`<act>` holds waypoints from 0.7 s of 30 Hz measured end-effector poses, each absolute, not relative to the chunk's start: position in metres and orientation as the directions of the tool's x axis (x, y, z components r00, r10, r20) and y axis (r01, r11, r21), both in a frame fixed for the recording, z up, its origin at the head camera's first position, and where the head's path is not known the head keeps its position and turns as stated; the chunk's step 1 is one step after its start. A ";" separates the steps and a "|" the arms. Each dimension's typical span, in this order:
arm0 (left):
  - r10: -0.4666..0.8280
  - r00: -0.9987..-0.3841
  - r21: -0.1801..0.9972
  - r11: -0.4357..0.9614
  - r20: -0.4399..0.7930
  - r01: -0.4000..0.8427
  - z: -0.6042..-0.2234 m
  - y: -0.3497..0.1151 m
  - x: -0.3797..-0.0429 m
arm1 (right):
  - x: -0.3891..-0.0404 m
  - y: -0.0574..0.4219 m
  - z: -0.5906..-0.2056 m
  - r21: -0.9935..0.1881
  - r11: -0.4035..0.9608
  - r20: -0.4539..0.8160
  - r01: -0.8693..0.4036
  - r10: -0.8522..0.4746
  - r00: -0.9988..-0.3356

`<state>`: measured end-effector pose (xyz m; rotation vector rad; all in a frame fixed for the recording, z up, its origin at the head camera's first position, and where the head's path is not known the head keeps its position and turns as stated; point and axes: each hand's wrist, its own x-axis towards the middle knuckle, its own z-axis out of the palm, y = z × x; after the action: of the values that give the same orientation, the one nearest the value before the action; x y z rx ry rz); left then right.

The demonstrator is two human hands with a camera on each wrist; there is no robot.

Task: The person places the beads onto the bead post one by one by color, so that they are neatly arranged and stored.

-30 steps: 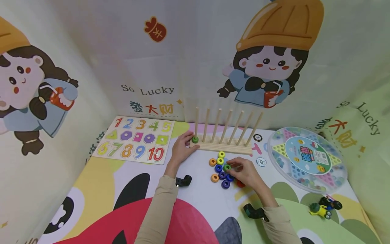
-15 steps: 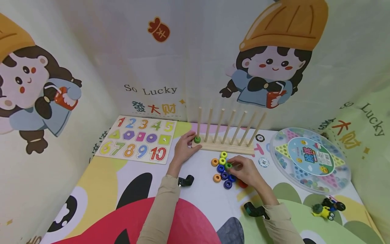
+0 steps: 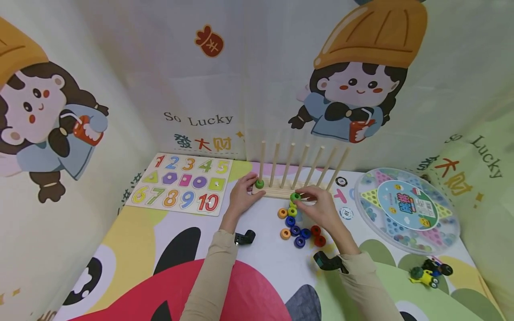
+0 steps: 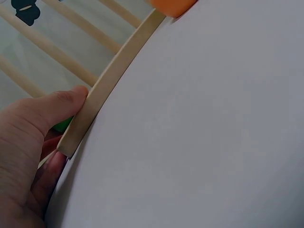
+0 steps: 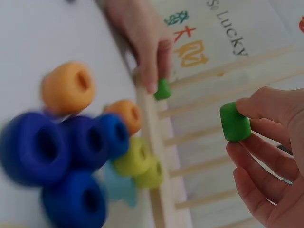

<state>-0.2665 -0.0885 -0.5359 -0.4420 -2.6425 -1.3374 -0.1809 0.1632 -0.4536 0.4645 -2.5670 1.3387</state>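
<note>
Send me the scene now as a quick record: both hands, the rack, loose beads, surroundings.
Left hand: grips the left end of the wooden peg rack
Right hand: pinches a green bead, not on a peg
Rack: seven upright pegs; another green bead on the leftmost
Loose beads: two orange beads, two yellow beads, four blue beads, two red beads
Left side: number puzzle board
Right side: round game box, toy figures
</note>
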 end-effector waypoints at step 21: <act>0.193 -0.948 0.754 0.575 0.251 0.317 -0.531 -0.088 -0.263 | -0.208 0.116 -0.394 -0.748 0.510 0.394 -0.425 -0.174 -0.902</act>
<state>-0.2634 -0.0877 -0.5314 -0.4340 -2.6608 -1.3162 -0.2084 0.1162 -0.3938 0.5052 -2.4859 1.3412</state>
